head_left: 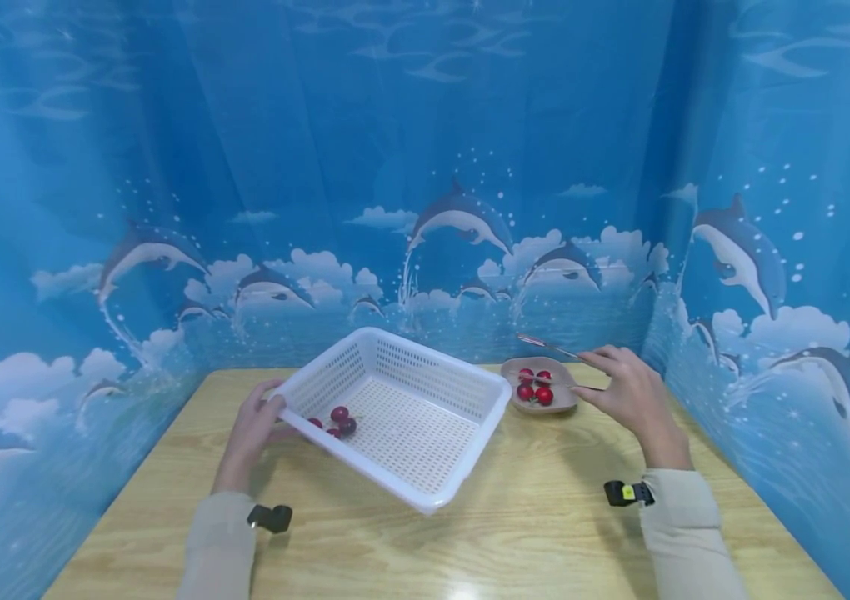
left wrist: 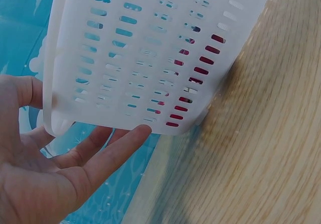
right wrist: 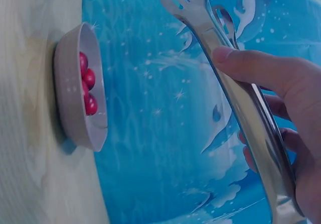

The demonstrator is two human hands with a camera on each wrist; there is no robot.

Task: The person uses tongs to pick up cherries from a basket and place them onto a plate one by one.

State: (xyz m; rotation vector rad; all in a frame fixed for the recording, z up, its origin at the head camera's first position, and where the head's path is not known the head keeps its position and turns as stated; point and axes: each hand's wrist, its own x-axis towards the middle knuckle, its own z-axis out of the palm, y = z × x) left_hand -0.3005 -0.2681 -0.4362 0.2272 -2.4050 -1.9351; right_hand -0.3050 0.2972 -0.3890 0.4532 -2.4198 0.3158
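My left hand (head_left: 251, 429) holds the white perforated plastic basket (head_left: 428, 367) by its left end. In the left wrist view, the thumb is at the rim and the fingers reach along the wall. The basket looks tilted, and several dark red round fruits (head_left: 340, 414) are gathered at its left end. My right hand (head_left: 631, 396) grips metal tongs (right wrist: 251, 126), with their arms apart and nothing seen between the tips. These tongs are over a small pale bowl (head_left: 564, 402) that contains several bright red round fruits (head_left: 544, 396).
A light wooden table (head_left: 530, 525) lies under everything. Behind it and on both sides hangs a blue curtain (head_left: 410, 125) printed with dolphins, close to the far table edge. Each wrist wears a small black camera (head_left: 271, 518).
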